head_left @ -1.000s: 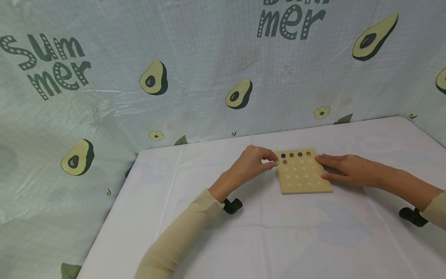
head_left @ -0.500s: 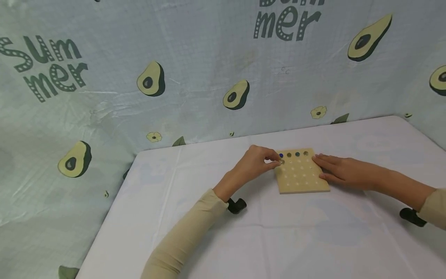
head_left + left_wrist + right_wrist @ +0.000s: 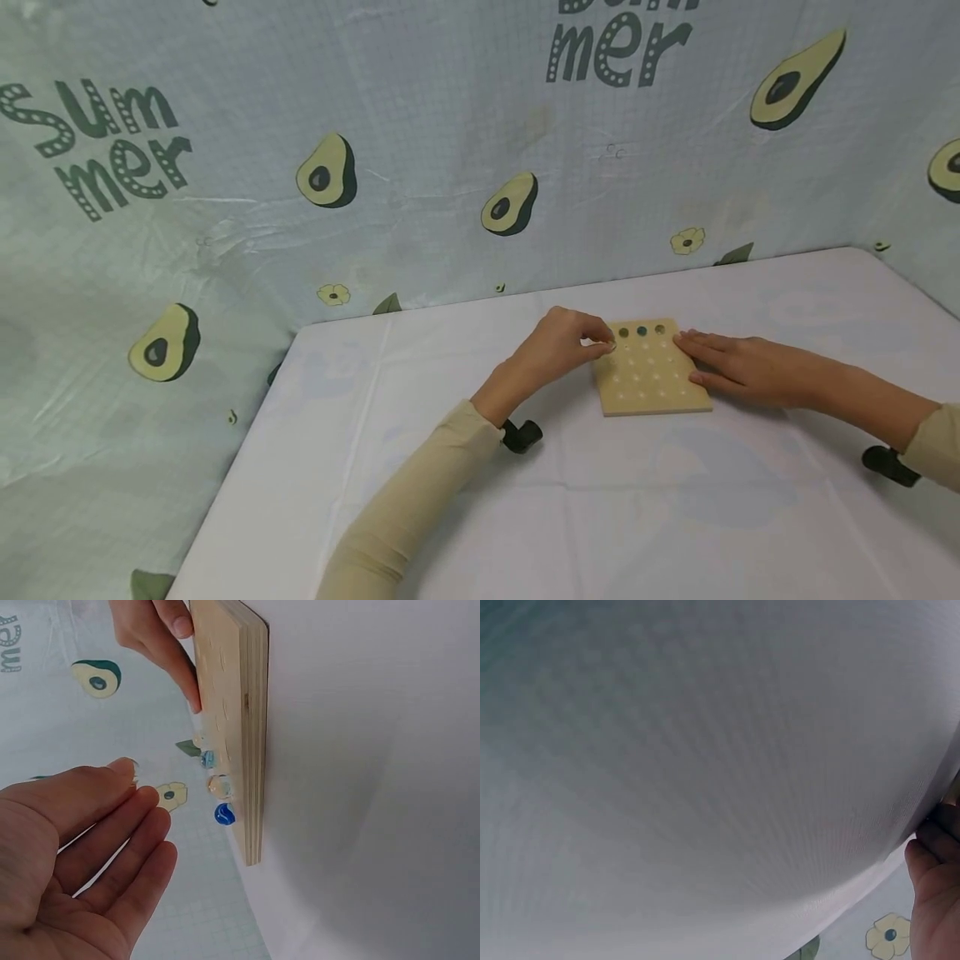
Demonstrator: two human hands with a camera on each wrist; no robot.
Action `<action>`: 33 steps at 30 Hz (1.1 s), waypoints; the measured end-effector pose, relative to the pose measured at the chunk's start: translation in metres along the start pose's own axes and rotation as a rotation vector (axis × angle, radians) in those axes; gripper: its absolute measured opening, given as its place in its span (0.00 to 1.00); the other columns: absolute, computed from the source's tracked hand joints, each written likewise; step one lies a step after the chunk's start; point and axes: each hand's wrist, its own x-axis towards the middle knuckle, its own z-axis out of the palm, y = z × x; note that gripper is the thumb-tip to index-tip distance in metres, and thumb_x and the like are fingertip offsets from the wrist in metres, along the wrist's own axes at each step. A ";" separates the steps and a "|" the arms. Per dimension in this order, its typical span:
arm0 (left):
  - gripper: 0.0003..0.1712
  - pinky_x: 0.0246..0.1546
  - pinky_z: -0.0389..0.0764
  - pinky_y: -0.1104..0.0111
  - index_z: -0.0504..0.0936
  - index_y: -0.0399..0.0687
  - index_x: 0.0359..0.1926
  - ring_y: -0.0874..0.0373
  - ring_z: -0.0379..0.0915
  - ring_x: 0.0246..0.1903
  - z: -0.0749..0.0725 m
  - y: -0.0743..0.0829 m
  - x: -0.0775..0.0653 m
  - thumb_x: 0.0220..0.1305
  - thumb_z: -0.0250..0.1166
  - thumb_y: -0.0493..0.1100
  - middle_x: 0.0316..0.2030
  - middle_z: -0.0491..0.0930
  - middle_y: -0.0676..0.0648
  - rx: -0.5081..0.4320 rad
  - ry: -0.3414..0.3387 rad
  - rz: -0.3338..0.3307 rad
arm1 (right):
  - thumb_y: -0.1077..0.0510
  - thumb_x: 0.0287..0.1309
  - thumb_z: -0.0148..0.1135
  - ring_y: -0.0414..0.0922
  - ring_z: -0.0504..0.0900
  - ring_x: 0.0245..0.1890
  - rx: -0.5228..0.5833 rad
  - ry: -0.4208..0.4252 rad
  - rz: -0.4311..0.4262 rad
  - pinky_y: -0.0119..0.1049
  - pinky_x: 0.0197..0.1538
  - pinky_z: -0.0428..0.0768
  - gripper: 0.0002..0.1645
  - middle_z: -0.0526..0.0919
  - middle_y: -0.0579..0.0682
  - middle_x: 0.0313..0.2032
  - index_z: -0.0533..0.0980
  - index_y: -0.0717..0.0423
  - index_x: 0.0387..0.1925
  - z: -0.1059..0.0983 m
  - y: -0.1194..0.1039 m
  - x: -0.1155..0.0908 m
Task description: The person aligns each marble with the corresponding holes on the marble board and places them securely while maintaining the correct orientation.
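Observation:
A square wooden board (image 3: 651, 379) with rows of small holes lies flat on the white table (image 3: 600, 517). Three marbles (image 3: 641, 331) show in its far row. My left hand (image 3: 573, 343) hovers over the board's far-left corner and hides the holes there. In the left wrist view its fingertips pinch a small clear marble (image 3: 132, 768), apart from the board (image 3: 244, 712). There a blue marble (image 3: 224, 814) and a clear marble (image 3: 220, 784) sit in the row nearest those fingers. My right hand (image 3: 723, 358) lies flat on the board's right edge, fingers straight.
An avocado-print cloth (image 3: 330, 171) hangs as a wall behind and to the left of the table. Black wrist mounts (image 3: 521, 435) sit under both forearms. The right wrist view shows white tablecloth (image 3: 705, 750) and a fingertip (image 3: 934, 892).
My left hand has crept right and away from me over the board's far-left corner, now covering the blue marble and the marble seen in the second row. The right hand has stayed put.

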 end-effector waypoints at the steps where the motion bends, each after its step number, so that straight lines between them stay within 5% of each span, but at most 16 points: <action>1: 0.10 0.44 0.78 0.78 0.89 0.48 0.47 0.63 0.82 0.46 0.001 0.000 0.002 0.69 0.68 0.44 0.43 0.89 0.53 0.011 -0.009 -0.007 | 0.41 0.76 0.53 0.60 0.71 0.69 0.003 -0.002 0.000 0.56 0.62 0.77 0.39 0.69 0.64 0.70 0.63 0.62 0.74 0.000 0.000 0.000; 9: 0.10 0.47 0.77 0.78 0.89 0.48 0.49 0.62 0.82 0.49 0.007 0.003 0.015 0.69 0.68 0.44 0.45 0.88 0.53 0.095 -0.032 -0.037 | 0.40 0.75 0.54 0.60 0.72 0.68 0.015 -0.010 0.001 0.57 0.61 0.77 0.39 0.69 0.64 0.70 0.64 0.61 0.75 -0.002 0.001 0.000; 24: 0.10 0.43 0.77 0.82 0.90 0.49 0.48 0.62 0.83 0.46 0.016 0.009 0.028 0.68 0.69 0.43 0.44 0.88 0.53 0.098 -0.009 -0.060 | 0.40 0.73 0.57 0.61 0.75 0.65 0.063 -0.009 0.017 0.58 0.60 0.77 0.39 0.70 0.65 0.69 0.65 0.60 0.74 -0.005 0.002 0.004; 33: 0.11 0.44 0.77 0.81 0.90 0.50 0.49 0.64 0.81 0.46 0.022 0.010 0.032 0.69 0.68 0.44 0.45 0.88 0.54 0.082 -0.013 -0.131 | 0.43 0.69 0.63 0.59 0.76 0.64 0.098 0.036 -0.013 0.55 0.59 0.79 0.38 0.73 0.65 0.67 0.69 0.61 0.71 -0.005 0.005 0.006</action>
